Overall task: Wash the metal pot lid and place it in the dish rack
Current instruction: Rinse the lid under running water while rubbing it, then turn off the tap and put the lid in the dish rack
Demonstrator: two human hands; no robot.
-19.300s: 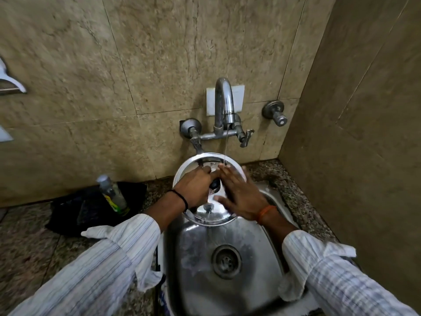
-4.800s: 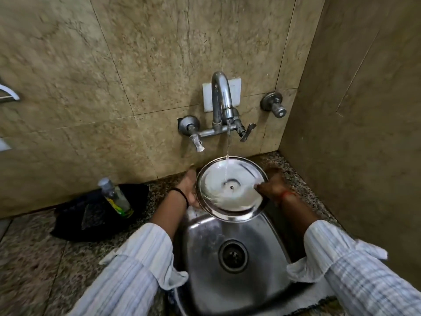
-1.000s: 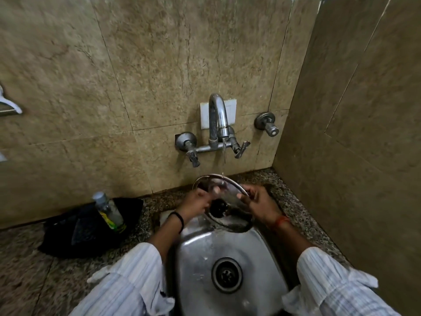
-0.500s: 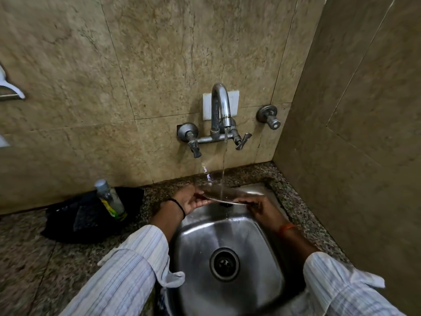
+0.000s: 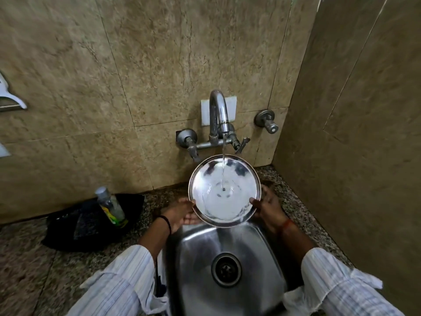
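The round metal pot lid (image 5: 224, 190) is held tilted toward me above the back of the steel sink (image 5: 227, 265), its hollow underside facing me. A thin stream from the tap (image 5: 219, 115) falls onto the lid's middle. My left hand (image 5: 182, 214) grips the lid's lower left rim, fingers mostly hidden behind it. My right hand (image 5: 266, 207) grips the right rim, thumb on the inner edge. No dish rack is in view.
A clear bottle with a yellow label (image 5: 111, 207) leans on a black cloth or bag (image 5: 91, 222) on the speckled counter, left of the sink. Tiled walls close in behind and on the right. A separate valve (image 5: 267, 120) sticks out right of the tap.
Half a second ago the lid lay nearly flat, edge-on under the stream. Now it is tipped up with its underside facing me, and both hands have shifted to its lower rim.
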